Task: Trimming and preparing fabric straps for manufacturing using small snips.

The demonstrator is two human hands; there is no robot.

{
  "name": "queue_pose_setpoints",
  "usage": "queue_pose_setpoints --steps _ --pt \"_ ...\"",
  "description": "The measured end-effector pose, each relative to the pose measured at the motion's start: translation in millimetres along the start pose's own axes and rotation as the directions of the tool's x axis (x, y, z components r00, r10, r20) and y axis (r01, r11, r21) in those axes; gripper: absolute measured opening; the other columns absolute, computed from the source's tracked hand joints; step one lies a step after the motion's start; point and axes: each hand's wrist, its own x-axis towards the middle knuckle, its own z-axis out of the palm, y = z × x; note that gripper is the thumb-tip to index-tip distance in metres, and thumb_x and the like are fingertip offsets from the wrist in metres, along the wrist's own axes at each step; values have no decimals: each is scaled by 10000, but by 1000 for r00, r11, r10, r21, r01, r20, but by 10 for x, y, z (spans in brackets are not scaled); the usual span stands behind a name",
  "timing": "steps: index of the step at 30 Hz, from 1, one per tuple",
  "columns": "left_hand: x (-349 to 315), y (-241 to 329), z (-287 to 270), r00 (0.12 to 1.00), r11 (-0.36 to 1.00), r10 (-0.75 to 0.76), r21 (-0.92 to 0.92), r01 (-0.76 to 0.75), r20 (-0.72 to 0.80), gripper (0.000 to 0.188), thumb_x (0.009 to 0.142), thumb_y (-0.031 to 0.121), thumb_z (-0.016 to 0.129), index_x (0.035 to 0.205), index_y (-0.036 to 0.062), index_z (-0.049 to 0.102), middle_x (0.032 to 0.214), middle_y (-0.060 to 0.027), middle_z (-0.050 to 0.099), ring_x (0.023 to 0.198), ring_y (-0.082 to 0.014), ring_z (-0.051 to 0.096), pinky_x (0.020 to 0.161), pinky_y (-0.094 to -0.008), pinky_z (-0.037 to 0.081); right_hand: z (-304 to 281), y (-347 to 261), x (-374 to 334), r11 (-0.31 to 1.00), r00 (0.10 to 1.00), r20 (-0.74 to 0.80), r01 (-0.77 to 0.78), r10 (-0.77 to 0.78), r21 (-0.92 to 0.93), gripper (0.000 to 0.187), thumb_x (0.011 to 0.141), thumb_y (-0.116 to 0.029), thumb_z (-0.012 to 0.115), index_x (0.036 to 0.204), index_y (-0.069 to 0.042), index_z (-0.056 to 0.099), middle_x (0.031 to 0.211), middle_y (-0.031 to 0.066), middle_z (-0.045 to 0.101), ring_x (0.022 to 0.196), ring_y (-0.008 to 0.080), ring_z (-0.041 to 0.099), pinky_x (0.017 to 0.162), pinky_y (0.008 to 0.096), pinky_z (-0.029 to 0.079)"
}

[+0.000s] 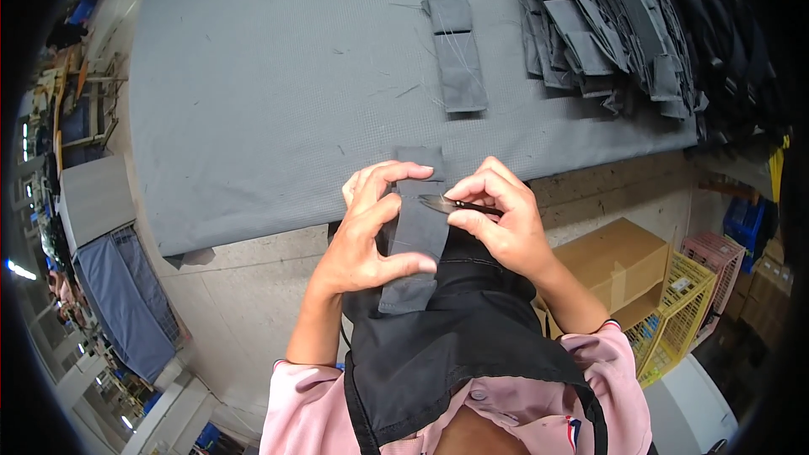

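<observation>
My left hand (366,236) grips a grey fabric strip (419,232) near the table's front edge, fingers along its left side and thumb lying across its lower part. The strip's upper end rests at the table edge and its lower end hangs over my black apron. In my right hand (506,215) are small thread snips (451,205) with a dark handle, pinched between thumb and fingers. Their pointed metal tip touches or nearly touches the strip's right side, close to a seam. Farther up lies another grey fabric strip (459,55) with loose threads trailing from it.
A heap of similar grey strips (590,25) sits at the far right of the cloth-covered table (270,93), beside black straps (733,42). Thread scraps dot the cloth. Below on the right stand a cardboard box (607,265) and a yellow crate (678,303). A blue-draped rack (126,303) stands left.
</observation>
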Motion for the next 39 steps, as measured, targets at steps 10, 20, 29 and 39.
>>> queue_pose_setpoints --steps 10,20,29,39 --pt "74 -13 204 883 940 -320 -229 252 -343 415 949 347 464 778 -11 584 1115 -78 608 974 -219 482 923 -343 286 329 -60 33 958 986 -20 156 -166 -239 343 688 -60 764 935 -34 528 747 46 429 584 140 461 553 258 427" --pt "-25 -112 115 975 981 -157 92 172 -155 629 577 464 796 828 20 427 1309 -141 395 1141 -315 340 977 -438 231 -31 32 -106 723 937 -248 -7 245 691 146 906 -74 536 778 -81 467 644 -23 416 493 50 338 444 202 265" --pt "120 -20 113 971 972 -127 170 162 -201 551 549 302 811 840 18 439 1321 -143 383 1172 -320 337 984 -452 227 73 -11 -21 986 987 -123 87 -105 -144 262 710 18 731 921 -35 586 782 -3 450 643 72 458 567 201 383" --pt "134 -20 -158 912 975 -104 141 172 -397 449 620 250 777 835 27 452 1311 -150 405 1184 -309 339 972 -439 233 -218 -125 64 940 951 -308 144 -44 310 99 812 29 568 815 -32 490 728 10 438 520 92 407 440 230 309"
